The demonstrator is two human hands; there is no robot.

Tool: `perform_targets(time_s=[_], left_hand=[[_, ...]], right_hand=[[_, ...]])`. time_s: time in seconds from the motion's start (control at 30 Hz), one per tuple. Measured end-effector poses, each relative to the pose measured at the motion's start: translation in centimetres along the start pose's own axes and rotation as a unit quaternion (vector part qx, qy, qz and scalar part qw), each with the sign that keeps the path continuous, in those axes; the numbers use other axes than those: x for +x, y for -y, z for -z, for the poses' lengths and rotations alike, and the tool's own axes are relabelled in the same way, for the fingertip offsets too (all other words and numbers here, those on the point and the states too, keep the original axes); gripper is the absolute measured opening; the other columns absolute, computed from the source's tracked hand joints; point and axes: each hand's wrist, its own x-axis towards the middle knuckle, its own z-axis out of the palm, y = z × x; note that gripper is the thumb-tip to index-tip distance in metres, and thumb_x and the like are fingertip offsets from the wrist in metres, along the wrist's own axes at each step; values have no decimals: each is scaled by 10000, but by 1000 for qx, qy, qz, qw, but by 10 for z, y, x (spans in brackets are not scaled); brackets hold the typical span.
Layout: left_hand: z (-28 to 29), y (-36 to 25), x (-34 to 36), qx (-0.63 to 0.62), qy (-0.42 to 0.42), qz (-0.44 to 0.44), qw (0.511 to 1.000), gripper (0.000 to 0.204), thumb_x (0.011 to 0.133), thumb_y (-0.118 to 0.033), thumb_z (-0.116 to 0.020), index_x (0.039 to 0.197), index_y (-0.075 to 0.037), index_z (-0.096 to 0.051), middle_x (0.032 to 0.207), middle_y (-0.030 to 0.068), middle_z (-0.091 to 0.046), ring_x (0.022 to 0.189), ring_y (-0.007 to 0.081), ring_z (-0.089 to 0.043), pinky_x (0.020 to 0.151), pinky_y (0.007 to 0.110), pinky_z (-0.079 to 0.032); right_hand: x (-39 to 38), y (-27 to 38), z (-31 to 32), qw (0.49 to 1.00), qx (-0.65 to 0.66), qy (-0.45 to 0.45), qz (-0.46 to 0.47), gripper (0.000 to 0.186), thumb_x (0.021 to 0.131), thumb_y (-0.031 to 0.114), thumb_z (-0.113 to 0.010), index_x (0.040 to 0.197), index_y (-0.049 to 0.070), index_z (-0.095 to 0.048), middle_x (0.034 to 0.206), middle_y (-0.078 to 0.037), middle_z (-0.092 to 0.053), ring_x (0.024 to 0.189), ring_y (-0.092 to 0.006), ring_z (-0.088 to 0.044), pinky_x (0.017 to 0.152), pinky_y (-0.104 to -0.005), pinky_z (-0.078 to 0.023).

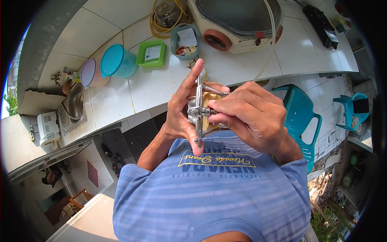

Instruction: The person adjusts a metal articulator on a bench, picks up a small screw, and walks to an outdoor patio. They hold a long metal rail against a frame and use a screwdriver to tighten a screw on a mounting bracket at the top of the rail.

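Observation:
A metal dental articulator (pixel 198 111) with a yellowish plaster cast (pixel 207 98) inside its frame is held up in front of my chest. My left hand (pixel 177 107) cradles it from the left, with one finger stretched upward along the frame and the thumb near its lower end. From the right, my right hand (pixel 256 115) pinches the small screw (pixel 210 112) at the middle of the articulator between thumb and fingers. The far side of the cast is hidden behind my fingers and the metal arms.
A white tiled counter (pixel 238 64) runs ahead. On it are a blue-green bin (pixel 184 40), a green basket (pixel 151 53), a turquoise-lidded tub (pixel 118 61), a purple-lidded tub (pixel 93 73) and a cabinet with a dark window (pixel 238 18). Teal chairs (pixel 296 117) stand at right; a sink (pixel 73 103) lies left.

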Motion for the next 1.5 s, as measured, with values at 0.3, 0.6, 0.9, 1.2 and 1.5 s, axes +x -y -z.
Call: perform_targets(time_s=[0.3, 0.6, 0.9, 1.2, 1.5], left_hand=[[-1, 1, 3, 11, 7, -11, 1000, 1637, 286, -602, -923, 1528, 88, -110, 1157, 241, -643, 1166, 341, -620, 1016, 449, -477], [-4, 2, -2, -7, -14, 29, 999, 1622, 310, -598, -924, 1536, 73, -101, 1167, 242, -641, 1165, 331, -621, 1003, 429, -485], [-6, 4, -2, -2, -7, 6, 1000, 1620, 306, -594, -922, 1541, 57, -100, 1164, 247, -640, 1158, 324, -625, 1007, 427, -487], [-5, 2, -6, 21, -22, 29, 999, 1627, 308, -648, -886, 1539, 63, -96, 1150, 233, -648, 1140, 323, -636, 1012, 430, -479], [4, 8, -10, 42, -2, -9, 999, 1630, 303, -626, -889, 1546, 43, -73, 1201, 246, -624, 1140, 300, -634, 993, 420, -501]], right_hand=[[3, 0, -3, 998, -52, -20, 29, 249, 708, 146, -819, 900, 27, -712, 760, -56, -676, 671, -212, -621, 590, -319, -499], [0, -1, 2, 1000, -13, 1, -19, 303, 686, 148, -834, 944, 33, -725, 783, -63, -681, 687, -214, -629, 598, -314, -509], [-6, -1, 1, 1000, -22, -13, -3, 296, 681, 99, -833, 950, 29, -732, 820, -68, -714, 717, -216, -659, 631, -318, -538], [-8, 3, -5, 999, -10, -27, -23, 262, 710, 74, -807, 950, 3, -730, 781, -67, -706, 671, -205, -650, 607, -315, -525], [-9, 4, -11, 997, 23, -26, -72, 283, 699, 112, -831, 949, 19, -735, 803, -74, -718, 695, -215, -663, 631, -314, -535]])
